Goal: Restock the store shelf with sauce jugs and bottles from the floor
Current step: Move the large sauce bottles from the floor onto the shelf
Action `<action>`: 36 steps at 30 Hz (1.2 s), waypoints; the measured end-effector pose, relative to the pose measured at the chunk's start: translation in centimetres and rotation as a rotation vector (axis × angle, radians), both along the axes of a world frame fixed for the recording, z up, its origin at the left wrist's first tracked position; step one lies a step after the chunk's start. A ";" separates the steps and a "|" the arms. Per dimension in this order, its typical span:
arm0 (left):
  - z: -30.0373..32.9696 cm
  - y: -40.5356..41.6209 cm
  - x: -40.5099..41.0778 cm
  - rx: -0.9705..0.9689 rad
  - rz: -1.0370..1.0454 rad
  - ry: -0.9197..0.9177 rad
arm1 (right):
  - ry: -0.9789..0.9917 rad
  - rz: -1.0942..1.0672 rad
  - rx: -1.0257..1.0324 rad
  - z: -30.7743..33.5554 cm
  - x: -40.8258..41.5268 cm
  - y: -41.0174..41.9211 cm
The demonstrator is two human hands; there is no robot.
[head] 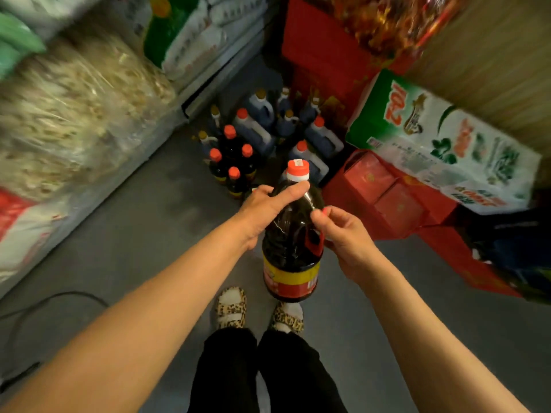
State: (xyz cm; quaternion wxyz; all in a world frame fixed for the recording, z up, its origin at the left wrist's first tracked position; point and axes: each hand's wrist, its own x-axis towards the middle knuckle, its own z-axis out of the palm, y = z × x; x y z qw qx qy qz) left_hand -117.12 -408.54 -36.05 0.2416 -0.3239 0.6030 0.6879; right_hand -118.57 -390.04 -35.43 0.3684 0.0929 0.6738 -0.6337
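Both forearms reach forward and down over the floor [143,222]. The left hand [265,207] wraps the dark sauce bottle [290,248] at its shoulder, while the right hand [340,231] pinches its red handle — bottle upright in mid-air, cap tilted away toward the floor-standing jugs [262,126].

Single head-worn view, steeply down and forward, close over the hands [301,222] and floor [155,234].
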 end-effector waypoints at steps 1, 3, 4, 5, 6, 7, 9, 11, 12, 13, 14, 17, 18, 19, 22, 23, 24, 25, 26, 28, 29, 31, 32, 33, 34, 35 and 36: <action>2.5 -0.9 0.4 -0.008 0.021 -0.019 | 0.023 0.026 -0.019 2.6 0.2 -0.8; 8.0 -2.7 1.1 0.001 0.050 -0.010 | 0.070 0.075 -0.048 7.3 0.5 -2.8; 10.5 -3.7 1.4 -0.006 0.069 0.000 | 0.089 0.094 -0.063 9.6 0.5 -3.9; 13.1 -4.8 1.8 -0.025 0.090 0.003 | 0.110 0.112 -0.074 11.9 0.5 -5.1; 15.5 -5.9 2.1 -0.053 0.102 0.022 | 0.130 0.126 -0.080 14.2 0.4 -6.5; 17.9 -7.3 2.4 -0.079 0.116 0.055 | 0.154 0.137 -0.097 16.3 0.4 -7.9; 22.6 -10.0 3.1 -0.119 0.117 0.143 | 0.188 0.164 -0.129 20.2 0.2 -10.6; 27.2 -13.1 3.9 -0.160 0.116 0.223 | 0.220 0.198 -0.155 24.1 0.2 -13.7; 29.7 -14.7 4.4 -0.166 0.114 0.256 | 0.236 0.217 -0.171 26.1 0.2 -15.3; 32.1 -16.2 5.0 -0.173 0.112 0.283 | 0.255 0.239 -0.181 28.2 0.3 -16.9; 34.4 -17.8 5.5 -0.178 0.103 0.310 | 0.270 0.255 -0.188 30.3 0.3 -18.4; 40.8 -22.4 7.3 -0.202 0.064 0.399 | 0.328 0.326 -0.271 36.3 0.1 -22.6; 42.7 -23.9 7.8 -0.212 0.056 0.435 | 0.352 0.354 -0.285 38.1 0.0 -24.0; 44.3 -25.2 8.3 -0.221 0.053 0.469 | 0.383 0.379 -0.288 39.8 -0.2 -25.3; 48.2 -29.0 9.1 -0.259 0.040 0.567 | 0.472 0.434 -0.312 44.2 -1.3 -29.0; 49.3 -30.2 9.2 -0.268 0.043 0.598 | 0.499 0.453 -0.334 45.3 -1.8 -30.1; 50.3 -31.2 9.2 -0.279 0.046 0.628 | 0.524 0.475 -0.350 46.5 -2.4 -31.3; 51.3 -32.1 9.2 -0.293 0.046 0.652 | 0.557 0.510 -0.371 47.5 -2.9 -32.3; 52.4 -32.9 9.1 -0.311 0.043 0.678 | 0.585 0.532 -0.391 48.7 -3.6 -33.4; 54.7 -34.2 8.7 -0.356 0.066 0.725 | 0.614 0.586 -0.450 50.4 -5.4 -35.7; 55.7 -34.9 8.3 -0.381 0.091 0.741 | 0.624 0.615 -0.482 51.2 -6.3 -36.9; 57.4 -36.3 7.0 -0.450 0.147 0.760 | 0.645 0.659 -0.543 52.7 -8.6 -39.4; 58.2 -37.2 6.1 -0.485 0.178 0.763 | 0.654 0.681 -0.568 53.4 -9.8 -40.7; 59.0 -38.0 5.1 -0.511 0.214 0.763 | 0.665 0.698 -0.588 54.2 -11.1 -42.1; 59.8 -38.8 4.1 -0.535 0.253 0.765 | 0.672 0.708 -0.600 54.9 -12.4 -43.5; 60.4 -39.7 3.1 -0.561 0.291 0.769 | 0.674 0.723 -0.613 55.6 -13.7 -44.9; 61.0 -40.5 2.0 -0.591 0.332 0.772 | 0.667 0.750 -0.625 56.2 -15.0 -46.3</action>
